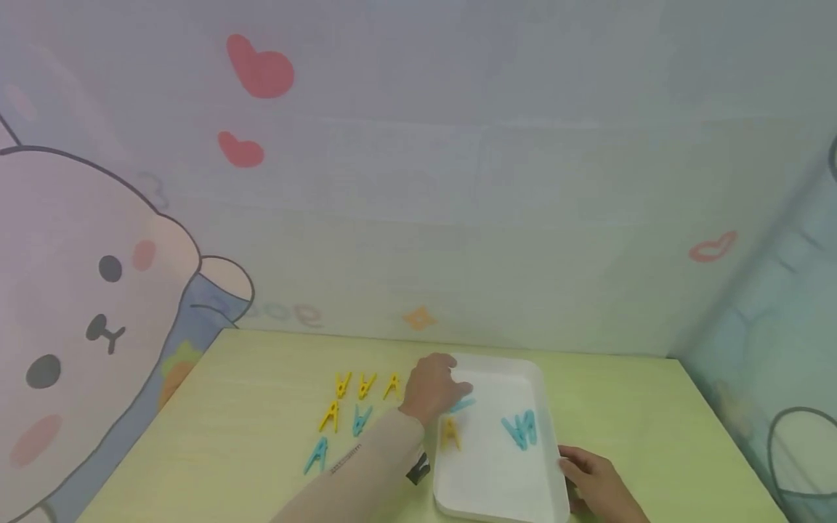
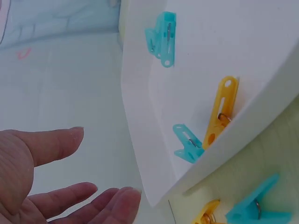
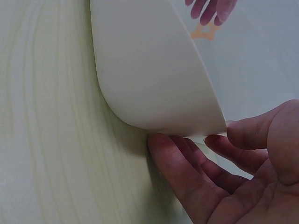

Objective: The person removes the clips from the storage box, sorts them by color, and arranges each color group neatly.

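Hovers over the far left corner of the white tray (image 1: 490,476) with the left hand (image 1: 431,388), grip spread, thumb well apart from the fingers. Pinches the tray's right rim in the grip of the right hand (image 1: 598,478), thumb at the edge and fingertips against the outer side. Inside the tray, near its left wall: one yellow clothespin (image 2: 219,109), with a light-blue clothespin (image 2: 188,142) just beside it. Toward the tray's right wall: a light-blue cluster (image 2: 168,37) of clothespins (overlapping, so cannot tell exactly how many). To the tray's left, on the counter (image 1: 261,407): four yellow clips (image 1: 330,417) and two blue clips (image 1: 317,455). Behind the tray: a pale backdrop (image 1: 490,218) with red hearts (image 1: 264,75) and a cartoon animal (image 1: 72,254).
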A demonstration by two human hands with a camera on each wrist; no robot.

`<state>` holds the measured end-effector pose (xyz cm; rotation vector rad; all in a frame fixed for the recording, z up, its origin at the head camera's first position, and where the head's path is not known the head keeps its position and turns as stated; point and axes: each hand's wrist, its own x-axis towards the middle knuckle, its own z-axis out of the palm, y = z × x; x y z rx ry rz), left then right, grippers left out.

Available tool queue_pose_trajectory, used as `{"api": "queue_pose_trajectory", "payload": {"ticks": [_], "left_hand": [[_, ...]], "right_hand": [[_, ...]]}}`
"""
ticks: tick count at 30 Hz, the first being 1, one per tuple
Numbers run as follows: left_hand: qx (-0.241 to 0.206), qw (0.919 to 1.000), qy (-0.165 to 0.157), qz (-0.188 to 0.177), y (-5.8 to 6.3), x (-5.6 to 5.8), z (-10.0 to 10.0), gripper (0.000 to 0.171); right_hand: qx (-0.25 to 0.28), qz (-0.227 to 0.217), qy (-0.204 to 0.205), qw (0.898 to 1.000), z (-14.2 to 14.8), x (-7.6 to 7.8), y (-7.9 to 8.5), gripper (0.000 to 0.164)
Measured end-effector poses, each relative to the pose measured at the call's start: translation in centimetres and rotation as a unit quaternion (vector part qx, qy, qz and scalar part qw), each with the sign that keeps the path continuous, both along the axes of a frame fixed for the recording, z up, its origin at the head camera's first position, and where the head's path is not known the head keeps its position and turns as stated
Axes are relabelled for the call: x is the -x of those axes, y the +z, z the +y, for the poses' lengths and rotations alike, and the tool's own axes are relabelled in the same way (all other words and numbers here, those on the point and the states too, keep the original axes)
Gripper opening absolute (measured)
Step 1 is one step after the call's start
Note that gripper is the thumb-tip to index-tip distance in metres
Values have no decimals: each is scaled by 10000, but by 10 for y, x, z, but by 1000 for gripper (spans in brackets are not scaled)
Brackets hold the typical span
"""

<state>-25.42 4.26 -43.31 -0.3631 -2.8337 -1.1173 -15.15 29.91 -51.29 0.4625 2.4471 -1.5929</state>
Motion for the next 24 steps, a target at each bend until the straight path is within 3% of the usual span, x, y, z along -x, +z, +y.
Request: {"api": "queue_pose_trajectory", "payload": {"ticks": [3, 7, 10, 24], "left_hand": [[333, 9994, -3, -93, -2, 7, 7, 24], [814, 9966, -32, -151, -5, 14, 16, 46], [1184, 9929, 47, -124, -7, 19, 24, 47], [2387, 9708, 102, 230, -36, 38, 48, 11]], "right_hand": [[54, 79, -15, 10000, 0, -1, -1, 44], [98, 179, -11, 9998, 0, -1, -4, 44], [93, 187, -7, 9998, 1, 0, -4, 44], [81, 156, -19, 9998, 2, -1, -4, 41]]}}
